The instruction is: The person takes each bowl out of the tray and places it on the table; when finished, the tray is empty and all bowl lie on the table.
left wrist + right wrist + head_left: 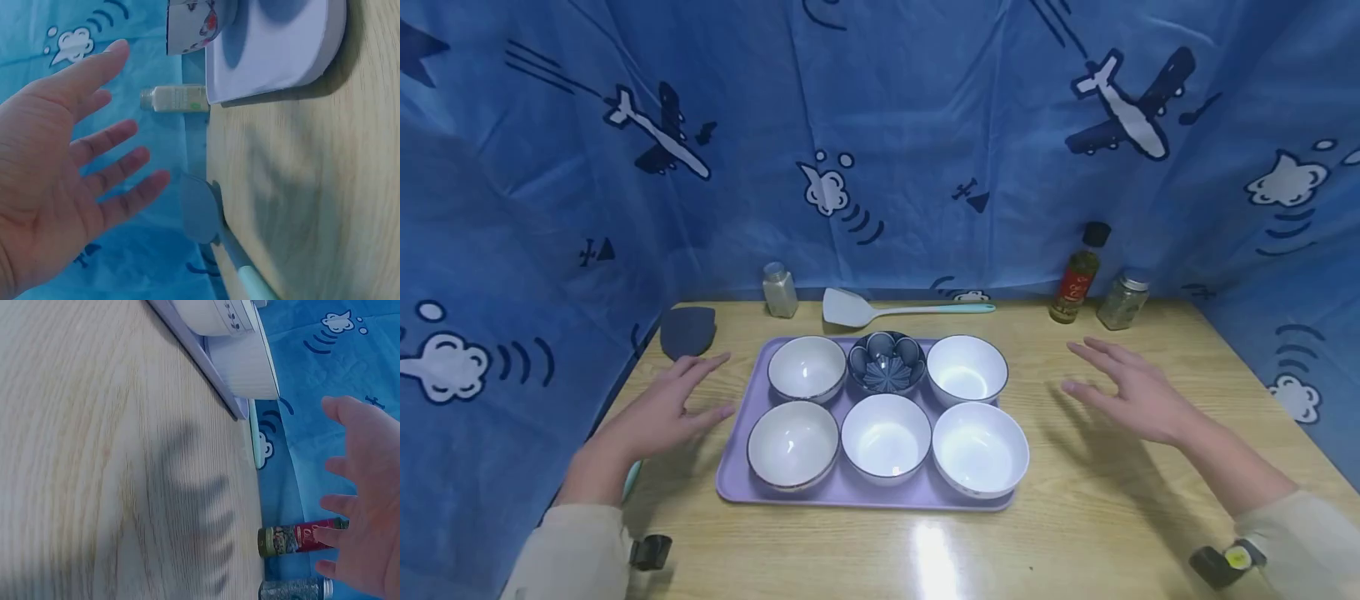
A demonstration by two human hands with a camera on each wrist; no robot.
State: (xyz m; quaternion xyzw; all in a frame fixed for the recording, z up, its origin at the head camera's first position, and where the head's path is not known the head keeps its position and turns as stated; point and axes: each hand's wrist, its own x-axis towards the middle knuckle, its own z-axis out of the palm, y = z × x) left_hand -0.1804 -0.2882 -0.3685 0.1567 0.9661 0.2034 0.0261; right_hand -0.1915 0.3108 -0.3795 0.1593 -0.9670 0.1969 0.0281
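Blue cloth [917, 100] hangs behind the desk [805, 550], where left grip [662, 412] and right grip [1138, 396], spread wide and empty either side of the tray [850, 494], should probably touch bowls [887, 437] gently.

I get a bright head view, white glare [934, 558] striking the near table [820, 550] and small highlights inside the bowls [887, 437]. My wrist views look dimmer and bluer, with soft-edged shadows [206, 512] across the table.
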